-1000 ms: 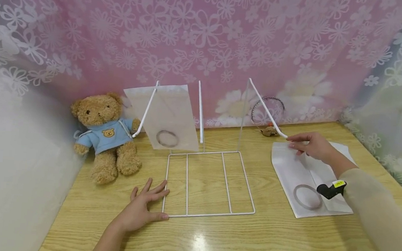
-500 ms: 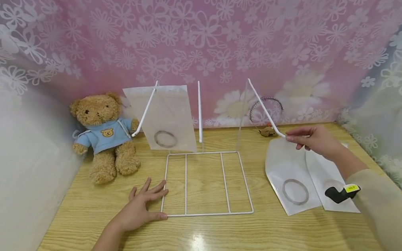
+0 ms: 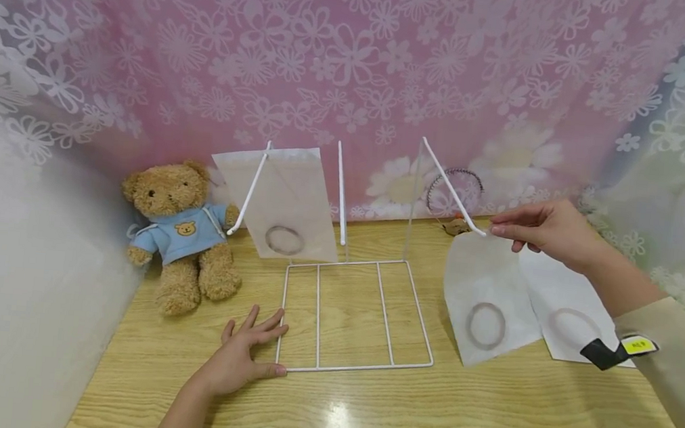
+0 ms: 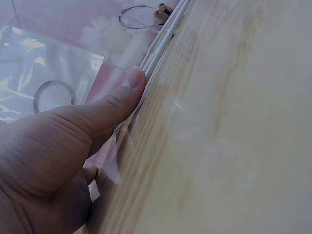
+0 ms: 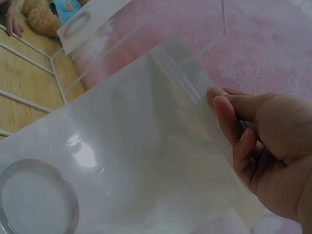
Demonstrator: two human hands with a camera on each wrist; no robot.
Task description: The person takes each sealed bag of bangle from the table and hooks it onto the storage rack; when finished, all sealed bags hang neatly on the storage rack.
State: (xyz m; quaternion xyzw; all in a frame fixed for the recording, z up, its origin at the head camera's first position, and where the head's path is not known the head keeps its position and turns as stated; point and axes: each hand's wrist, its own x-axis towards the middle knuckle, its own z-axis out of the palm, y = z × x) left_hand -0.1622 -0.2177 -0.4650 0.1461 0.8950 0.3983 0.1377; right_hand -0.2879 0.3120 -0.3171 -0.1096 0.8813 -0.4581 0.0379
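Observation:
My left hand (image 3: 238, 358) lies with spread fingers at the front left corner of the white wire rack (image 3: 359, 367), its thumb on the corner. In the left wrist view, that thumb (image 4: 117, 105) presses along the white wire. My right hand (image 3: 560, 236) pinches the top edge of a clear zip bag (image 3: 478, 273) between thumb and fingers. A bangle-like ring shows in the bag's lower part. The bag's top is right at the tip of the rack's right prong (image 3: 451, 188). On the left prong (image 3: 251, 189) hangs a similar bag (image 3: 296, 189) with a ring inside.
Another bag with a ring (image 3: 568, 288) lies on the wooden table (image 3: 275, 419) under my right forearm. A teddy bear (image 3: 176, 227) in a blue hoodie sits left of the rack. A beaded loop with a brown pendant (image 3: 456, 228) is behind the right prong, near the pink curtain (image 3: 356, 59).
My right hand has lifted the zip bag off the bag beneath and drawn it left, so it hangs down by the right prong's tip. My left hand has stayed on the rack corner.

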